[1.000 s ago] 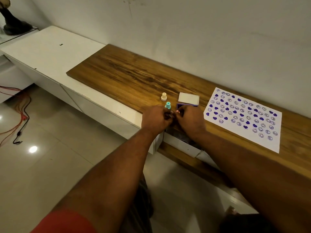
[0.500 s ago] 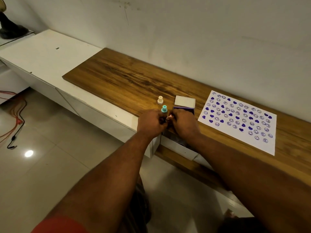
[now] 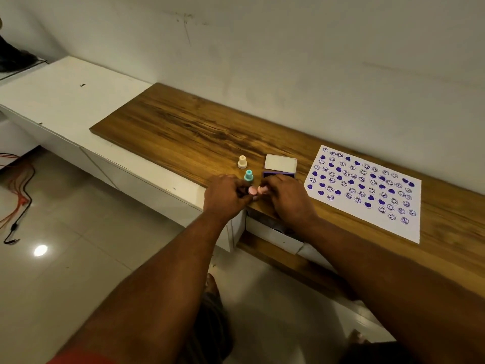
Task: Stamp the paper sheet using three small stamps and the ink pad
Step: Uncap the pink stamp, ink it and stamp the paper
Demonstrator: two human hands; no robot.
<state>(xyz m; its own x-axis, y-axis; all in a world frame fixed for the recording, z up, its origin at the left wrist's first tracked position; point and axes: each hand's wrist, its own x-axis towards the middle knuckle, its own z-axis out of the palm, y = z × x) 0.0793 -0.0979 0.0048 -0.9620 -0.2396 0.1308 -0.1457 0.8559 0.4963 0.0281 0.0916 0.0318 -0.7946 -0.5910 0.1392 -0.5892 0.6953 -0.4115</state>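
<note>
Pink stamp (image 3: pixel 256 190) mostly hidden between both hands' fingers beside the ink pad (image 3: pixel 279 168), its stamping face unreadable, pad's near edge covered.

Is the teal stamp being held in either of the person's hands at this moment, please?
No, the teal stamp stands upright on the wooden board, just beyond the left hand and right hand, which hold pink pieces.

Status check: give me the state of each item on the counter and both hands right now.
Paper sheet: flat, covered with purple stamp marks.
Ink pad: open, lid up.
Cream stamp: upright, untouched.
Teal stamp: upright, untouched.
Pink stamp: pinched in right hand.
Pink cap: in left hand, apart from the stamp.
</note>
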